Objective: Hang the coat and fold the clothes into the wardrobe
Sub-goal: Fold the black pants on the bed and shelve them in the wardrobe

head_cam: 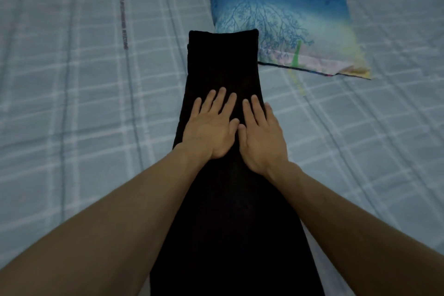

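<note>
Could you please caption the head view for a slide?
Left hand and right hand press flat on a black garment on a checked sheet.

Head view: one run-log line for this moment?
item: long black fabric garment, laid out lengthwise | left grip: flat on it | right grip: flat on it | surface: pale-blue checked bedsheet | nearby: blue tree-print pillow at far end

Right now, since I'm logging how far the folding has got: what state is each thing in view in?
bed sheet: spread out, lightly creased.
pillow: lying on the bed sheet.
black garment: laid out long and flat, far end overlapping the pillow's corner.
left hand: open, flat on the black garment.
right hand: open, flat on the black garment, beside the left hand.
</note>
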